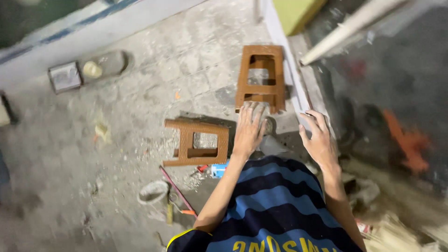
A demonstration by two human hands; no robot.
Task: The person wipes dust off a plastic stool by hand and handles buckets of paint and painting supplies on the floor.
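Now both hands reach out over the dusty concrete floor, nothing gripped in either.

Left hand sits at centre frame, fingers spread flat and open, its fingertips overlapping the lower edge of the upright brown plastic stool just above it; whether they actually touch it, I cannot tell. Right hand, right of centre, is open too, fingers loosely curled, empty, beside the white ledge. A second brown stool lies tipped on its side, left of the left hand. Lower down, a roll of tape rests on the floor, and a small box sits upper left.
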